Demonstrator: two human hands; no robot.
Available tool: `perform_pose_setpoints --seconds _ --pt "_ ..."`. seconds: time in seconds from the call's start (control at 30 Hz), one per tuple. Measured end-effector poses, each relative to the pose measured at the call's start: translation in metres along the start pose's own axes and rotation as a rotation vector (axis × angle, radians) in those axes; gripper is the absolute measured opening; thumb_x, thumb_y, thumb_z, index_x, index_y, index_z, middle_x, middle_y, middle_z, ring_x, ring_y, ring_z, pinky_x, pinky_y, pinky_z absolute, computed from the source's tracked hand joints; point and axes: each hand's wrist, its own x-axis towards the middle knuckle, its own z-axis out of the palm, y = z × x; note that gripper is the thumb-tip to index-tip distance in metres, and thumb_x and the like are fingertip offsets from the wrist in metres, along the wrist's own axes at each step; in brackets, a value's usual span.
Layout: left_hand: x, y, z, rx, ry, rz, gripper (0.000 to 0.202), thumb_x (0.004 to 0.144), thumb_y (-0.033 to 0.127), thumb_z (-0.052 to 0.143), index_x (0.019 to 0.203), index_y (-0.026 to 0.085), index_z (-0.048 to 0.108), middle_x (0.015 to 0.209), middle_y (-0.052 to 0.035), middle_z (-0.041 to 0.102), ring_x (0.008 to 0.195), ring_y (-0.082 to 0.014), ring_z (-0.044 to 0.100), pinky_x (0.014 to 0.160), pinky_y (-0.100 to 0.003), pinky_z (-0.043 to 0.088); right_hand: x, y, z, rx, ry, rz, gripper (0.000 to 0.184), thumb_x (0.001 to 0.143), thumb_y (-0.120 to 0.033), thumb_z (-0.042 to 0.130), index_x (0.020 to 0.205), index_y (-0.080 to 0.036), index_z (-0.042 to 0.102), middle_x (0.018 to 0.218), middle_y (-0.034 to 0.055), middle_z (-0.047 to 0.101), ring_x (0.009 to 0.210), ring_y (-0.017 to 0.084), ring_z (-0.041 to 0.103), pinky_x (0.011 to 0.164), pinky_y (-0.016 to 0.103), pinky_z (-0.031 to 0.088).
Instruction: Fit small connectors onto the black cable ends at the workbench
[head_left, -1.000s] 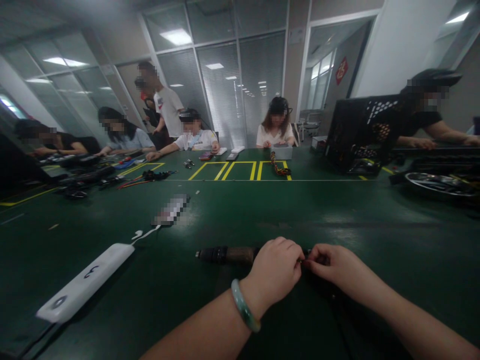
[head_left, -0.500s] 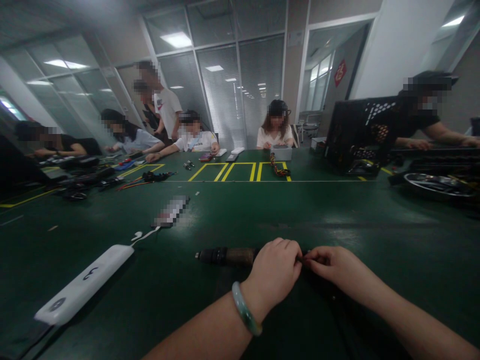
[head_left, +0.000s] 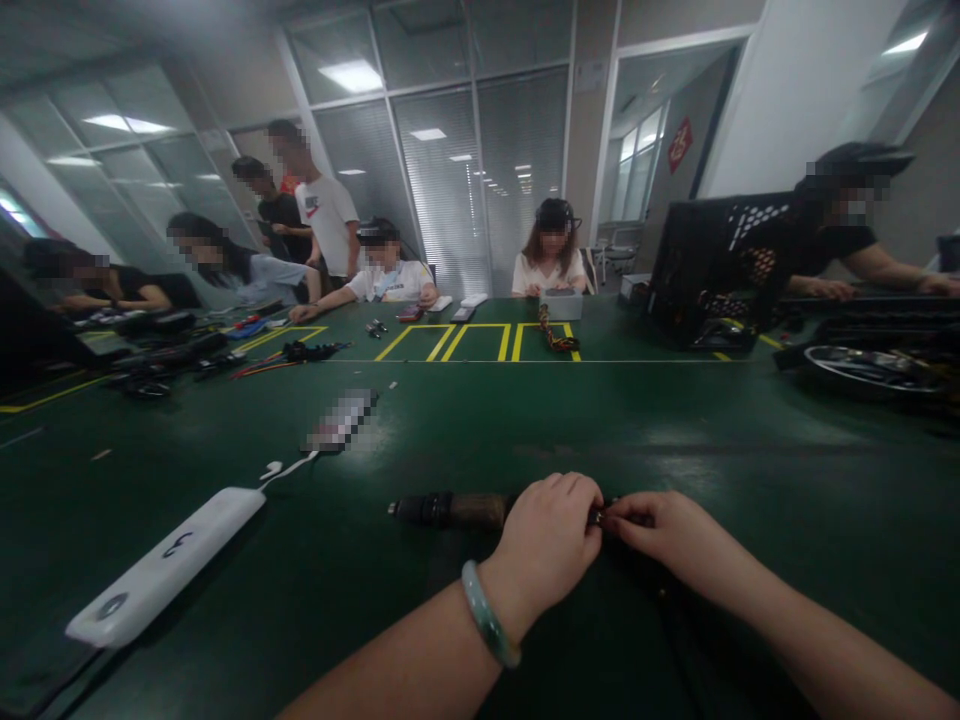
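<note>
A dark, tube-shaped electric screwdriver (head_left: 472,511) lies across the green table in front of me, its metal tip pointing left. My left hand (head_left: 551,540) is closed around its rear part and hides most of it; a pale green bangle (head_left: 486,612) circles that wrist. Just to the right, the thumb and fingers of my right hand (head_left: 667,535) pinch a small dark piece at the tool's tail end. A tiny shiny spot shows between the two hands. The piece resembles a cable plug, mostly covered by fingers. Below my right hand a dark cord runs down, hard to see.
A white power bank-like bar (head_left: 169,565) marked 3 lies left, its cord leading to a phone (head_left: 343,420). Coloured wires (head_left: 289,357) and dark parts lie farther left. A black computer case (head_left: 712,270) and a round metal-rimmed part (head_left: 874,370) are right. Several people sit around the table.
My hands stay at the screwdriver's tail end; a small gap with a shiny spot now shows between them. At the back left, a seated person and two standing people have shifted.
</note>
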Motion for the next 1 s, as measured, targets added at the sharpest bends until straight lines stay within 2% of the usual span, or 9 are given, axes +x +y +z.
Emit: perform_pose_setpoints --seconds 0.17,0.3,0.43,0.6,0.7,0.9,1.0 --pt "-0.0002 0.0011 -0.0004 0.004 -0.018 0.006 0.008 0.084 0.019 0.058 0.091 0.020 0.055 0.101 -0.0006 0.061 0.093 -0.0180 0.055 0.085 -0.035 0.045 -0.0014 -0.0009 -0.0003 0.010 -0.004 0.014 0.027 0.083 -0.039 0.053 0.091 -0.024 0.075 0.085 0.0010 0.074 0.075 0.020 0.067 0.067 0.026 0.046" --pt "-0.0007 0.0019 -0.0008 0.025 -0.013 0.026 0.013 0.084 0.017 0.057 0.096 0.021 0.054 0.105 0.0001 0.060 0.095 -0.0176 0.054 0.088 -0.035 0.044 -0.0019 -0.0034 -0.0010 0.013 -0.005 0.027 0.030 0.083 -0.042 0.052 0.090 -0.023 0.075 0.084 0.0017 0.074 0.075 0.021 0.066 0.065 0.026 0.045" --pt "-0.0012 0.0010 0.0003 0.043 -0.004 -0.003 0.015 0.083 0.021 0.060 0.096 0.020 0.054 0.110 -0.0027 0.059 0.097 -0.0194 0.055 0.088 -0.037 0.044 -0.0023 -0.0048 -0.0014 0.023 0.003 0.038 0.029 0.083 -0.042 0.054 0.090 -0.023 0.075 0.085 0.0018 0.074 0.076 0.021 0.066 0.067 0.026 0.046" --pt "-0.0008 -0.0011 0.0039 0.019 0.011 0.025 0.007 0.083 0.019 0.059 0.090 0.019 0.056 0.106 -0.0020 0.060 0.097 -0.0195 0.055 0.089 -0.037 0.043 -0.0015 -0.0024 -0.0010 0.027 0.000 0.025 0.028 0.082 -0.042 0.055 0.089 -0.024 0.075 0.086 0.0010 0.074 0.078 0.021 0.066 0.069 0.026 0.046" --pt "-0.0010 -0.0007 0.0039 0.008 0.019 0.032 0.009 0.083 0.017 0.059 0.091 0.020 0.056 0.105 -0.0007 0.061 0.096 -0.0186 0.055 0.088 -0.036 0.043 -0.0013 -0.0023 -0.0010 0.021 -0.002 0.019 0.029 0.083 -0.042 0.054 0.089 -0.024 0.075 0.086 0.0010 0.074 0.078 0.021 0.066 0.068 0.026 0.046" --pt "-0.0009 0.0002 0.0018 0.040 0.004 0.006 0.016 0.082 0.022 0.062 0.095 0.019 0.055 0.107 -0.0033 0.059 0.096 -0.0199 0.055 0.087 -0.036 0.044 -0.0026 -0.0058 -0.0025 0.035 -0.012 0.034 0.030 0.082 -0.042 0.055 0.091 -0.022 0.075 0.088 0.0027 0.074 0.079 0.021 0.066 0.070 0.027 0.047" --pt "0.0002 -0.0011 0.0023 0.054 -0.017 -0.004 0.009 0.084 0.022 0.059 0.092 0.020 0.055 0.098 -0.0018 0.060 0.091 -0.0190 0.055 0.083 -0.035 0.044 -0.0033 -0.0061 -0.0026 0.029 -0.002 0.037 0.029 0.082 -0.042 0.055 0.090 -0.023 0.075 0.088 0.0021 0.074 0.079 0.021 0.066 0.069 0.027 0.047"
